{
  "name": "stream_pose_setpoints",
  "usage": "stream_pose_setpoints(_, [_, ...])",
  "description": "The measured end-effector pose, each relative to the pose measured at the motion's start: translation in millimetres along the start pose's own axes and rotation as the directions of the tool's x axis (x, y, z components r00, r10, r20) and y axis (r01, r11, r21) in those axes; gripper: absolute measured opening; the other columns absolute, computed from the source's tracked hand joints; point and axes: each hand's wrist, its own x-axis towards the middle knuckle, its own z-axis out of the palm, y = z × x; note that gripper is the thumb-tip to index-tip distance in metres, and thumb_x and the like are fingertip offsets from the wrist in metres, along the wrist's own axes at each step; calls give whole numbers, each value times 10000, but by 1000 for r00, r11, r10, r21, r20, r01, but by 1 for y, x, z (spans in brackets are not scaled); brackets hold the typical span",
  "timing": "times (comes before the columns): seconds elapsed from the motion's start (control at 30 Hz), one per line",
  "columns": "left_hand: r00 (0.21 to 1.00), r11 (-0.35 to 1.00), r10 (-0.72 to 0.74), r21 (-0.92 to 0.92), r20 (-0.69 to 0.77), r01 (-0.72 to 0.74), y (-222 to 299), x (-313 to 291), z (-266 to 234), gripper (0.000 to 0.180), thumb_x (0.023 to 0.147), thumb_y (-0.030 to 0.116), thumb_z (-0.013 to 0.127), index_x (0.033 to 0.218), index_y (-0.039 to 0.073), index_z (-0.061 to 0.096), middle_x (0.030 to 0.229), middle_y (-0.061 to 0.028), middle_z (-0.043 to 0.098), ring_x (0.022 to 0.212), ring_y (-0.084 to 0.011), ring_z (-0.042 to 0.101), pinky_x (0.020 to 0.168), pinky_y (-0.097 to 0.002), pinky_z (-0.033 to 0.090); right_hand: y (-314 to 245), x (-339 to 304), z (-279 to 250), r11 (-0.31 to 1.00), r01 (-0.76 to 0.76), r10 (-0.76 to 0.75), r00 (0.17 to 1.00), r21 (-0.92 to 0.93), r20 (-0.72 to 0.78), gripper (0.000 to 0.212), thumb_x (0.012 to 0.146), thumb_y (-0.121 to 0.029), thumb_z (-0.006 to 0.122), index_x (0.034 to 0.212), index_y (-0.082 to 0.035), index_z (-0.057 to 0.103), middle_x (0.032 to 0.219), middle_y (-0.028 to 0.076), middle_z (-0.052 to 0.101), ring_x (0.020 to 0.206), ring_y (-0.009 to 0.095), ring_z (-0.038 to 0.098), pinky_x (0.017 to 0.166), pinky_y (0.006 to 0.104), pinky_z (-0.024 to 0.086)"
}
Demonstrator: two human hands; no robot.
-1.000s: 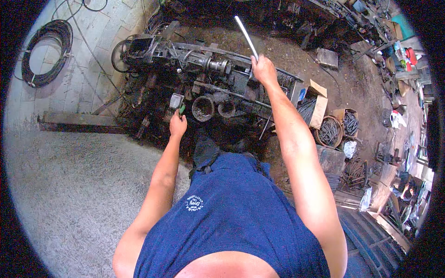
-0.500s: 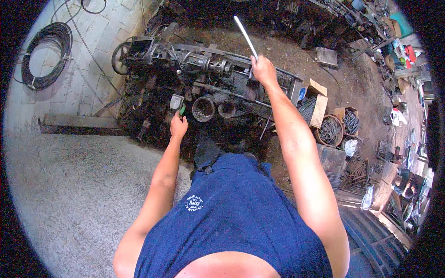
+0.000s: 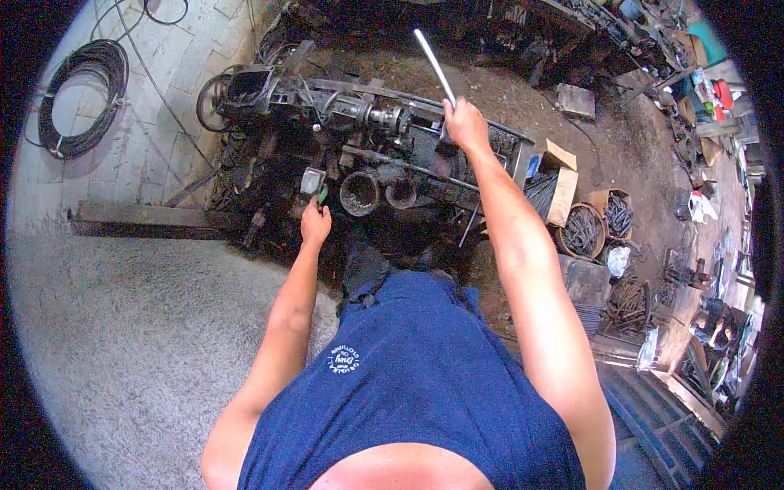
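Head view had me watching, from my remote seat, a silver rod (image 3: pixel 434 67) with its near end wrapped up in the right hand (image 3: pixel 465 125), pointing away and leftward from that closed grip. Step in hand, as I read it: holding the rod like a lever over the dark machine (image 3: pixel 351 110). Next move probably called for keeping that grip firm, fingers clear of the shiny round part (image 3: pixel 398 120) just left of it.

Lower left of the right grip, the left hand (image 3: pixel 315 222) was at a small green piece (image 3: pixel 322 195) by a pale box (image 3: pixel 312 180); couldn't tell if it was gripping or only touching. A round pot (image 3: pixel 359 211) sat between the two hands.

Annoying bit: the right hand hid the rod's near end, so no clue whether it was attached. Shadow swallowed most detail beyond the left hand.
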Motion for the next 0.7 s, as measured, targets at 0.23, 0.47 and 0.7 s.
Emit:
stream_pose_setpoints(0.23, [999, 1000, 27, -5, -39, -28, -16, 2, 7, 468, 864, 168, 591, 1294, 9, 499, 999, -222, 647, 918, -373, 632, 808, -450, 496, -4, 3, 0, 1000, 5, -6, 1000, 15, 16, 439, 954, -393, 462, 930, 24, 597, 892, 271, 644, 856, 451, 619, 768, 527, 490])
stream_pose_setpoints(0.47, [1000, 1000, 20, 16, -14, -20, -9, 1, 4, 461, 862, 161, 587, 1288, 8, 498, 989, -226, 644, 921, -388, 625, 808, -455, 494, -1, 4, 3, 1000, 7, -6, 999, -22, 32, 460, 956, -414, 445, 954, 17, 606, 917, 247, 655, 876, 422, 639, 774, 521, 511])
stream_pose_setpoints(0.7, [1000, 1000, 23, -10, -8, -23, -5, 1, 2, 458, 865, 150, 577, 1293, 8, 495, 999, -229, 643, 915, -384, 626, 808, -453, 493, -2, 2, 0, 1000, 3, -3, 1000, 23, 9, 432, 952, -389, 466, 930, 26, 585, 897, 274, 642, 875, 452, 615, 773, 534, 483])
